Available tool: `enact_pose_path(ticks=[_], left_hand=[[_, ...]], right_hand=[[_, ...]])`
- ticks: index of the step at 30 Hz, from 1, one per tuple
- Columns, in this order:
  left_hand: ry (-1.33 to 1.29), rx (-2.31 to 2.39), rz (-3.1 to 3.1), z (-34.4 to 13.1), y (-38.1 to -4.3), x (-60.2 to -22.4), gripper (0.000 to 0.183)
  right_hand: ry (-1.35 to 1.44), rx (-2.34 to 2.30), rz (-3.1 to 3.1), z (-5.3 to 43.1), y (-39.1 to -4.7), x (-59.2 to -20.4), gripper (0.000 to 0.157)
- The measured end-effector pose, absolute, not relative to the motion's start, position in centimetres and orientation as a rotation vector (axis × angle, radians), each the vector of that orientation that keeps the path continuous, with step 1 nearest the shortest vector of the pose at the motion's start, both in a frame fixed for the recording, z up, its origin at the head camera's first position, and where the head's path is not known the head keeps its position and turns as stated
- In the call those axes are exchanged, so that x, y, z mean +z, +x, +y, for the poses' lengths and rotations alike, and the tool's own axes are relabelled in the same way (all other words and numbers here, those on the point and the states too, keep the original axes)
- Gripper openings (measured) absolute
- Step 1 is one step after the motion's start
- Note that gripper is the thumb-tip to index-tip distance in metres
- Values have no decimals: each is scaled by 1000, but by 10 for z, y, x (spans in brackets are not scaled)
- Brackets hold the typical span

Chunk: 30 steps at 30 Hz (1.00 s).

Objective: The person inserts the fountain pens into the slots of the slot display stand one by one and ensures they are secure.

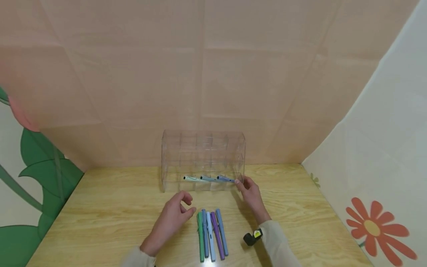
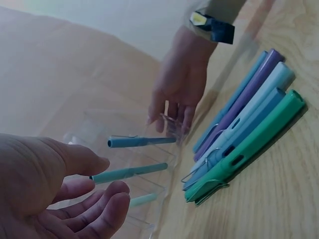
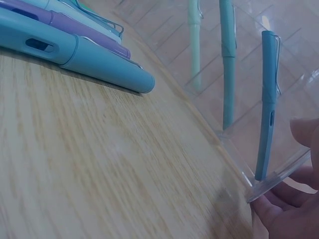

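A clear acrylic pen rack (image 1: pixel 204 163) stands at the back of the table. Three capped pens lie side by side in its lowest tier: pale green (image 3: pixel 194 47), teal (image 3: pixel 228 74) and blue (image 3: pixel 267 94). At the rack's right end, my right hand (image 1: pixel 251 194) grips the clear side panel, thumb and fingers on either side of it. My left hand (image 1: pixel 171 215) hovers in front of the rack with loosely bent fingers and holds nothing. Just right of it lies a row of pens, among them a green pen (image 2: pixel 246 147), a light blue pen (image 1: pixel 210 235) and a purple pen (image 1: pixel 217 235).
The wooden table (image 1: pixel 110 211) reaches back to a plain pinkish cloth backdrop (image 1: pixel 133 92). A flower-printed sheet (image 1: pixel 383 148) hangs on the right and leaf prints show on the left. A black device (image 1: pixel 252 237) sits at my right wrist.
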<state>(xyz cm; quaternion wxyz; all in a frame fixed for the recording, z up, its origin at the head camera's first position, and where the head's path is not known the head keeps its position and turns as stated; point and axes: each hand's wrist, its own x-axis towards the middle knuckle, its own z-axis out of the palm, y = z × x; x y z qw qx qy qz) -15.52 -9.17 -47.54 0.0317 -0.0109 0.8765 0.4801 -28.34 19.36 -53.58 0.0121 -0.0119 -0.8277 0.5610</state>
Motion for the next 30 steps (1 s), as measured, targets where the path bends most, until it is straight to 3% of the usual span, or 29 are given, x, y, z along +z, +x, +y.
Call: enact_pose_path(ticks=[30], left_hand=[[139,1238,2661,-71,-158,-519,53]], right_hand=[[-27,1722,-2577,193,-281,-532,53]])
